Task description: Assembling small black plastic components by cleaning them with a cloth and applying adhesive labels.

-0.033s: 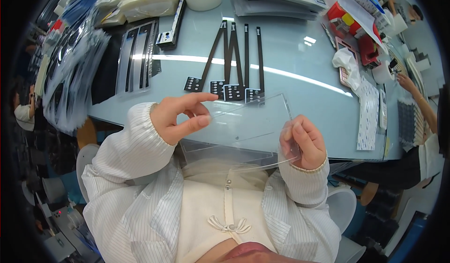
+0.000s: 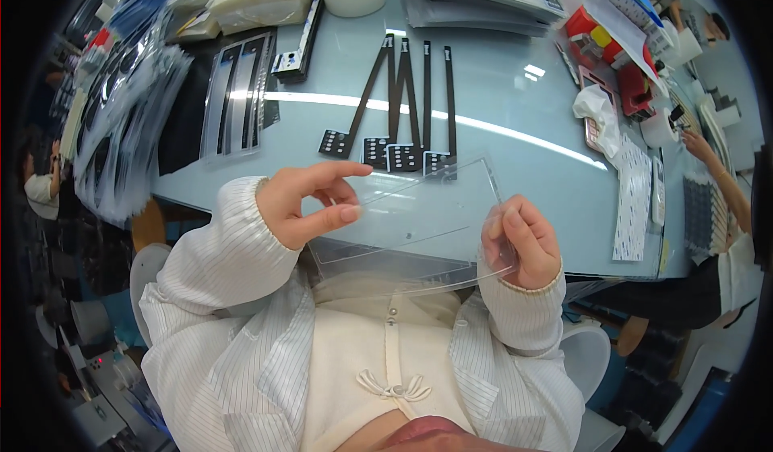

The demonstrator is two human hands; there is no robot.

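A clear, stiff plastic sheet [image 2: 431, 214] is held tilted in front of me, over the table's near edge. Its right edge is pinched between the thumb and fingers of my right hand [image 2: 522, 241]. At the sheet's left side, my left hand [image 2: 310, 201] has its thumb and index finger apart, with nothing visible between them. Beyond the sheet, several black strips with flat, dotted ends [image 2: 403, 159] lie side by side on the table. One of those ends shows partly through the sheet.
Clear plastic sleeves [image 2: 129, 138] are piled at the left, beside a few clear, black-striped pieces [image 2: 236, 97]. A stack of flat packs [image 2: 487, 1] lies at the back. Crumpled tissue [image 2: 594, 107] and a patterned paper strip [image 2: 634, 202] are at the right, where another person's arm [image 2: 713, 162] reaches in.
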